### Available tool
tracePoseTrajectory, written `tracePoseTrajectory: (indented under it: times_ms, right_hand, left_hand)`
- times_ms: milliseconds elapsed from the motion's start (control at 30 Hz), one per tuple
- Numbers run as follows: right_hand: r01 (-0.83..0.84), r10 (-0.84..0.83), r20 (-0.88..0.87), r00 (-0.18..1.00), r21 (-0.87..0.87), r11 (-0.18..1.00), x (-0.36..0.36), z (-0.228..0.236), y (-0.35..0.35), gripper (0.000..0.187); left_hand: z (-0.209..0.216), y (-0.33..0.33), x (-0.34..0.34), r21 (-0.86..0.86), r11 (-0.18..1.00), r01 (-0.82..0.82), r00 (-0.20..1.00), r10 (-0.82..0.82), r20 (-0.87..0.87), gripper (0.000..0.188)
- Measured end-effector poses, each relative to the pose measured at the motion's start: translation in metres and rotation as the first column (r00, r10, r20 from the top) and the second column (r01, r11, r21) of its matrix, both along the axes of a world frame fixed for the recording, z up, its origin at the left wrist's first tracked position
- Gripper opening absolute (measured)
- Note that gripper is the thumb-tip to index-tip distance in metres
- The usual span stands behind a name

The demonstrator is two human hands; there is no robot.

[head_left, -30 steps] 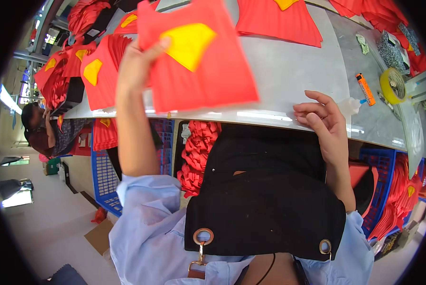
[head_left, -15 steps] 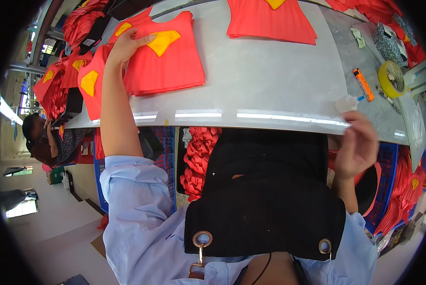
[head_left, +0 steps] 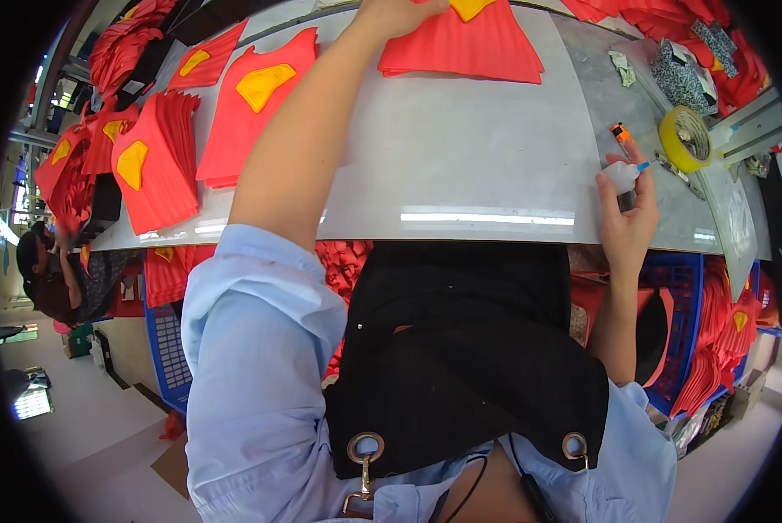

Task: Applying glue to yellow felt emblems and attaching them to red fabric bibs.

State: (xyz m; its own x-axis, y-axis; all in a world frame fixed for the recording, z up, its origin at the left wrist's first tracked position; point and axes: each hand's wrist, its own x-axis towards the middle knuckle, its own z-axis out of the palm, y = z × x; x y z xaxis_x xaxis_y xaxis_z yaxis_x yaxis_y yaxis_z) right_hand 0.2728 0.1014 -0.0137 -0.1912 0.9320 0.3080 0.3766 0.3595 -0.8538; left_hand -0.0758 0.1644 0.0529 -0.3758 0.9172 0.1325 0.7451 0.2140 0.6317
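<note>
My left hand (head_left: 399, 16) reaches to the far edge of the white tabletop, at a stack of red cut pieces (head_left: 460, 50) with a yellow patch (head_left: 473, 7) on top. Its thumb stretches toward that patch; the other fingers are cut off or hidden. On the right, my right hand (head_left: 630, 213) has thumb and fingers around a small white squeeze bottle (head_left: 622, 177) with a blue tip. Beneath my left forearm lies another red stack (head_left: 243, 131), partly covered, its yellow patch (head_left: 264, 86) showing.
Fanned red pieces (head_left: 160, 157) lie farther left. An orange tube (head_left: 622, 137), a yellow tape roll (head_left: 685, 139) and a patterned bundle (head_left: 683, 77) sit at the right. Blue crates (head_left: 169, 357) with red pieces stand below the table. Another person (head_left: 55, 275) sits at the far left.
My left hand has left the left stack and moved right to the far middle one. My right hand has moved up and closed around the squeeze bottle. The whole view has shifted a little.
</note>
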Motion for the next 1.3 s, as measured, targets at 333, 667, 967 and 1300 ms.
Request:
tracePoseTrajectory:
  times_ms: [333, 667, 967, 1300]
  right_hand:
    - [0.084, -0.065, -0.061, 0.996, 0.395, 0.915, -0.007, -0.007, 0.0, 0.069]
    - [0.194, -0.052, -0.262, 0.964, 0.553, 0.81, -0.005, -0.015, -0.001, 0.06]
    - [-0.622, 0.355, -0.761, 0.543, -0.08, 0.779, -0.011, 0.004, -0.039, 0.04]
    - [-0.764, 0.41, -0.652, 0.638, -0.465, 0.448, -0.034, 0.016, -0.044, 0.043]
  left_hand:
    - [0.011, 0.053, 0.015, 0.141, 0.988, 0.065, 0.447, -0.155, 0.881, 0.037]
    - [0.057, -0.056, 0.055, 0.673, 0.738, 0.052, -0.005, -0.674, 0.739, 0.042]
    - [-0.061, -0.21, 0.091, 0.436, 0.897, 0.064, 0.3, -0.434, 0.849, 0.032]
    - [-0.061, -0.228, 0.111, 0.403, 0.908, 0.117, 0.424, -0.413, 0.806, 0.04]
